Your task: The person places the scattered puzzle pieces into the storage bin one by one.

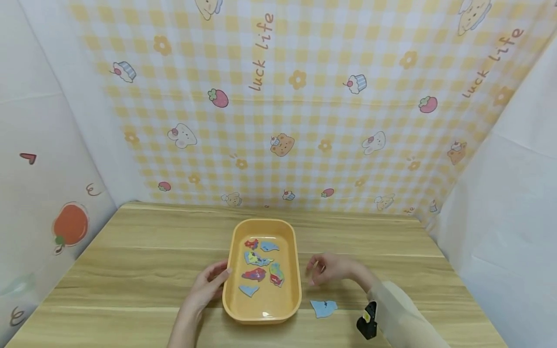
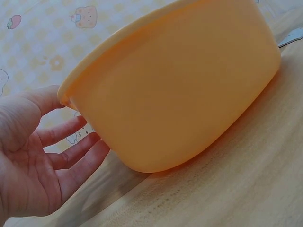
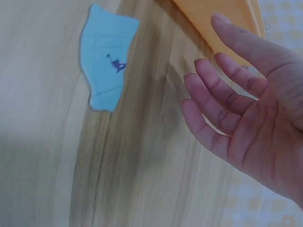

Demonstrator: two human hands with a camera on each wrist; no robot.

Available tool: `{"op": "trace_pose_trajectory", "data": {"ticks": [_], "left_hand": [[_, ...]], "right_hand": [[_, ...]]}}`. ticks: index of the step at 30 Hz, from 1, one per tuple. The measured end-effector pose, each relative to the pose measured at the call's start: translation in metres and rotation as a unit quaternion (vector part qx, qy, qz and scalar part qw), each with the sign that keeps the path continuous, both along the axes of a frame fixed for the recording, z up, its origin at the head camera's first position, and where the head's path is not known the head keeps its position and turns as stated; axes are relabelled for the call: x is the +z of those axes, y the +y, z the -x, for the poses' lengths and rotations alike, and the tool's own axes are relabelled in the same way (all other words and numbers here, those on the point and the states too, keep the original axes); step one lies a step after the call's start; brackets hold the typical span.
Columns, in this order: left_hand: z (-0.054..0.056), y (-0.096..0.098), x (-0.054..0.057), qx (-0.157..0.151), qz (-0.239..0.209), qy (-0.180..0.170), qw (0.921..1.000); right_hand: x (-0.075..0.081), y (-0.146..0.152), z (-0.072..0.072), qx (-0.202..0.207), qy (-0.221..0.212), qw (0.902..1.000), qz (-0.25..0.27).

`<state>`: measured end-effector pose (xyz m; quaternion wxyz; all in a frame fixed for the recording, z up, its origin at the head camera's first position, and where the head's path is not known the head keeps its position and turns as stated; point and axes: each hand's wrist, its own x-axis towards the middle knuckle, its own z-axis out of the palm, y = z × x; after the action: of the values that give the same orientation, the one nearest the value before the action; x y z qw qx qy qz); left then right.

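A yellow-orange plastic bin (image 1: 262,311) stands on the wooden table with several colourful flat puzzle pieces lying inside, among them a red one (image 1: 254,274) and a light-blue one (image 1: 249,290). At its left side my left hand (image 1: 208,287) holds the bin, thumb at the rim and fingers against the outer wall; the left wrist view shows those fingers (image 2: 78,153) below the rim. To the right of the bin hovers my right hand (image 1: 328,269), fingers loosely bent and nothing in them. Nearby on the table lies a light-blue puzzle piece (image 3: 106,59) with a small purple mark.
A black device with a yellow mark (image 1: 367,320) is worn on the right sleeve. Behind the wooden table (image 1: 165,241) hangs a yellow-checked cloth (image 1: 304,121), and white cloth (image 1: 500,203) encloses the sides.
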<state>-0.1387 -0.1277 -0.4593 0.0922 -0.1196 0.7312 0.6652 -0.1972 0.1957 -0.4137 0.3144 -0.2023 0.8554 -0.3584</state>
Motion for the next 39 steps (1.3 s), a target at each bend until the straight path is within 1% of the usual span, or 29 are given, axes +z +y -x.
{"op": "trace_pose_trajectory", "data": {"ticks": [3,7,11,14,20,23,27,31,35,39], "left_hand": [[0.000,0.000,0.000,0.001,-0.002,0.000,1.0000],[0.000,0.000,0.000,0.003,0.000,-0.001,1.0000],[-0.001,0.000,0.000,0.001,-0.001,0.002,1.0000],[-0.001,0.000,-0.001,-0.001,-0.007,0.007,1.0000],[0.000,0.000,-0.003,-0.003,-0.012,0.006,0.9999],[0.001,0.000,-0.003,-0.002,-0.014,0.005,0.9999],[0.000,0.000,-0.003,-0.004,-0.016,0.008,0.9998],[0.000,0.000,-0.004,-0.008,-0.016,0.012,0.9998],[0.000,0.000,-0.004,-0.003,-0.015,0.009,0.9998],[-0.001,0.000,-0.003,0.001,-0.015,0.007,0.9999]], "right_hand": [[-0.005,0.004,-0.004,0.014,0.009,0.9999,-0.001],[-0.011,0.009,-0.010,0.018,0.020,0.9996,-0.002],[-0.013,0.012,-0.016,0.019,0.018,0.9996,0.008],[-0.013,0.013,-0.020,0.021,0.021,0.9995,0.007],[-0.018,0.015,-0.030,0.032,0.038,0.9987,-0.004],[-0.020,0.013,-0.036,0.032,0.052,0.9980,-0.016],[-0.019,0.010,-0.042,0.024,0.061,0.9975,-0.028],[-0.018,0.008,-0.045,0.031,0.064,0.9970,-0.031],[-0.017,0.006,-0.046,0.032,0.061,0.9968,-0.041],[-0.016,0.004,-0.046,0.026,0.049,0.9976,-0.042]]}}
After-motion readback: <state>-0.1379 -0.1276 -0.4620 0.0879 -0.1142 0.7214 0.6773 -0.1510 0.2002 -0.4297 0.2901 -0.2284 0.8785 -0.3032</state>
